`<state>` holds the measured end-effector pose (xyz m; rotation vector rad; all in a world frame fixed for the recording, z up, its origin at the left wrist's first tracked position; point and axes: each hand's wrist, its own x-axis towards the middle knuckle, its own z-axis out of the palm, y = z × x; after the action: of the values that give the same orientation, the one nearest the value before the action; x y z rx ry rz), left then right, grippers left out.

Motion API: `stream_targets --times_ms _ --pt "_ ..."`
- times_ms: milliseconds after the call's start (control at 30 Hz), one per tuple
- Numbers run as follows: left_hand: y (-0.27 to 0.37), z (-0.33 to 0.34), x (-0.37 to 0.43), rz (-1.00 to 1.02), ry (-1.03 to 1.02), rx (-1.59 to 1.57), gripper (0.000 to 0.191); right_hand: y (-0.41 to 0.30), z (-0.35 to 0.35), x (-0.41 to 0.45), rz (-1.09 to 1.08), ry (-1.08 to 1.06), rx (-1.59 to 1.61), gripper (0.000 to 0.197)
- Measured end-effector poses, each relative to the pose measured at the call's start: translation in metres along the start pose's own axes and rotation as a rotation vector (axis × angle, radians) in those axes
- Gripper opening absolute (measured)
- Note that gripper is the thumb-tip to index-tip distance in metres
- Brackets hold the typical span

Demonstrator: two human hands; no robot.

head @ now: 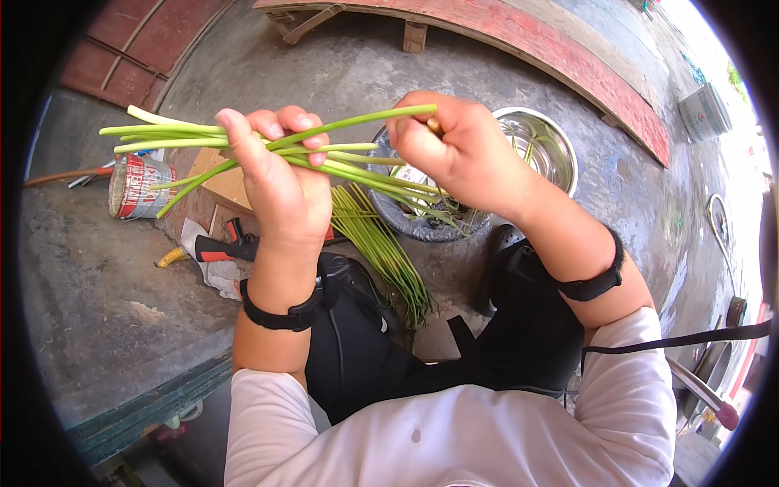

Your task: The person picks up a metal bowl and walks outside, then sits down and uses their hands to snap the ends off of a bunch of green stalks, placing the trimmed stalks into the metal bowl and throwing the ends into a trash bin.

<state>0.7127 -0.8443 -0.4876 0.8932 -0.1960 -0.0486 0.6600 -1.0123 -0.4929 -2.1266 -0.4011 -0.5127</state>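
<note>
My left hand (283, 182) is raised before me, closed around a loose bunch of long green vegetable stems (359, 171). Pale cut ends stick out to its left, and thinner tips spread to the right. My right hand (453, 155) is curled into a fist beside the bunch. A small tan object (434, 126) shows between its thumb and finger; what it is I cannot tell. One stem crosses in front of the right fingers. Below, a bigger bundle of green stems (383, 255) lies between my legs. A bin lined with dark plastic (426, 234) holds plant scraps under the right hand.
Behind the bin stands a shiny steel basin (569, 161) with some green bits. A low red wooden platform (529, 36) crosses the back. To the left are a used paint can (137, 185), a cardboard box (228, 182) and an orange-and-black tool (222, 248). A white bucket (706, 112) stands far right.
</note>
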Motion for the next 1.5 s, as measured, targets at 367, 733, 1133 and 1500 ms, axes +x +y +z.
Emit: stream_targets --times_ms 367,733,1133,1500 --pt "0.031 -0.028 0.015 -0.088 -0.236 -0.632 0.030 0.004 -0.049 0.000 0.387 -0.009 0.571 0.016" --pt "0.028 -0.012 0.009 -0.325 -0.599 -0.782 0.028 -0.009 0.012 -0.006 0.363 -0.575 0.712 0.022" --pt "0.027 -0.015 0.008 -0.247 -0.858 -0.626 0.026 -0.021 0.005 -0.003 0.265 -0.493 0.670 0.010" --pt "0.031 -0.007 -0.002 -0.086 -0.834 -0.352 0.027 -0.011 -0.006 -0.005 -0.060 -0.205 0.195 0.011"
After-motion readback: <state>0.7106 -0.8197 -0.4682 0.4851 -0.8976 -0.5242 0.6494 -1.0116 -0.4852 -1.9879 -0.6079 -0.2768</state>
